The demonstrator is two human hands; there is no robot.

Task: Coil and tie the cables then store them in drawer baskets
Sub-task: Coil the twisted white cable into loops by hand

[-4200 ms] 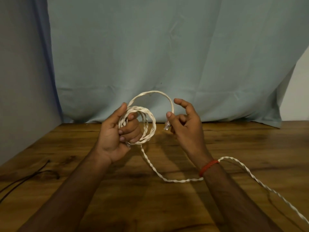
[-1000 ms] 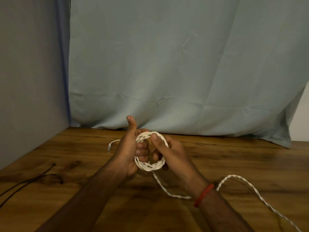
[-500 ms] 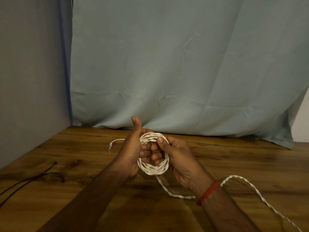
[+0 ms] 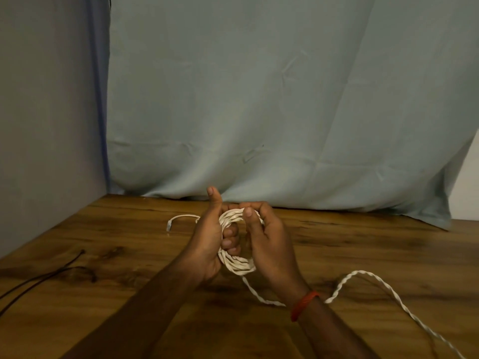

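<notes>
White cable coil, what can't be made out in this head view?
Head view: white cable coil, its middle hidden by left hand and right hand; any tie unseen.
Head view: loose tail runs off bottom right edge.
Head view: black cable cut by left edge.
Head view: plug too small to identify.

Left hand (image 4: 210, 242): we are curling it round the cable coil (image 4: 238, 265), thumb raised.
Right hand (image 4: 269, 239): we are pinching the coil's top.
</notes>
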